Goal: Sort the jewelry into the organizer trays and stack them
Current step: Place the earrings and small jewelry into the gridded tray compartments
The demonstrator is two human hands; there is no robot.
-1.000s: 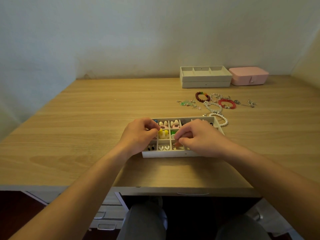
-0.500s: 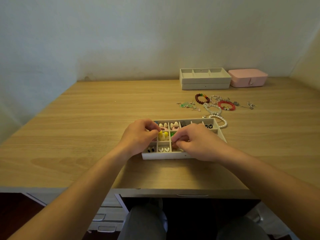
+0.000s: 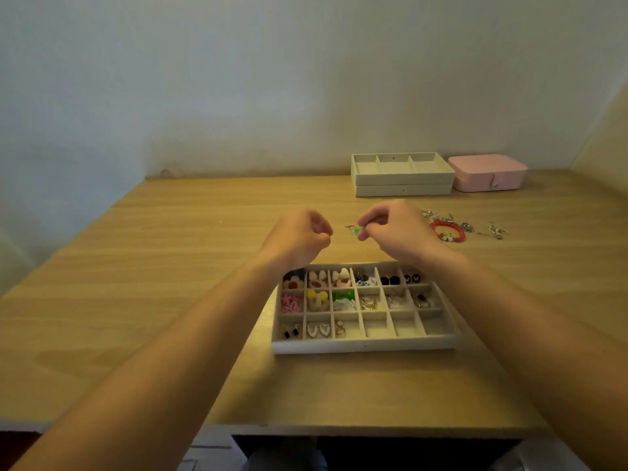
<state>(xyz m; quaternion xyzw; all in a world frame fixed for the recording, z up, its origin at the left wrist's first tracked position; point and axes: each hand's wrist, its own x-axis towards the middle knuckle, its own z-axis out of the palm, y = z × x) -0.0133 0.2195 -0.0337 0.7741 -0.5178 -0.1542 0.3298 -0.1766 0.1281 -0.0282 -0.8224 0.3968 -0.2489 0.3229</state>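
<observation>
A white compartment tray point(image 3: 363, 346) lies on the desk in front of me, most of its cells holding earrings and rings; a few cells in its near row are bare. Both hands are past its far edge. My right hand point(image 3: 394, 232) pinches a small green earring point(image 3: 355, 230) at its fingertips, just above the desk. My left hand point(image 3: 299, 237) is curled into a loose fist beside it, and I see nothing in it. A red bead bracelet point(image 3: 448, 231) and loose silver pieces point(image 3: 496, 230) lie to the right of my right hand.
Two stacked white organizer trays point(image 3: 402, 185) stand at the back of the desk by the wall, with a closed pink jewelry box point(image 3: 487, 173) to their right. The wooden desk point(image 3: 153, 283) stretches wide to the left. My knees show under its front edge.
Both hands have left the compartment tray and moved away from me, beyond its far edge. My right hand now has the green earring at its fingertips. The view has tilted so the tray sits nearer.
</observation>
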